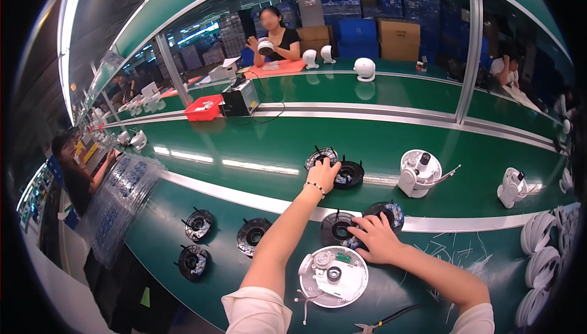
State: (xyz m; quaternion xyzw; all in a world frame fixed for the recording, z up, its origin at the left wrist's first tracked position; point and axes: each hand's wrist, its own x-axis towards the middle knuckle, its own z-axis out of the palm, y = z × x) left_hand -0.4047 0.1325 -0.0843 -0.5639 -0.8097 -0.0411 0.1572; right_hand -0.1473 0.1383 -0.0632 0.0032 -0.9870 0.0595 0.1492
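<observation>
My left hand [323,175] reaches across the metal rail with its fingers curled over a black round housing [317,155] with thin prongs. Against it lies a second black housing [351,176] with a circuit board. Nearer me, my right hand [380,240] has its fingers spread, the tips touching the edge of another black housing [335,226]. Just beyond that hand sits a further black housing with a circuit board [394,213]. Between my forearms is a white round shell [321,294], holding a gear part, a small green board and a dark lens; a cable hangs from it.
Several black housings [251,233] lie left of my left forearm. Pliers [370,326] lie at the near edge, with loose white strips [455,254] and stacked white rings [541,267] rightward. White camera bodies [416,178] stand beyond the rail. Across the line, a person [278,43] holds a white part.
</observation>
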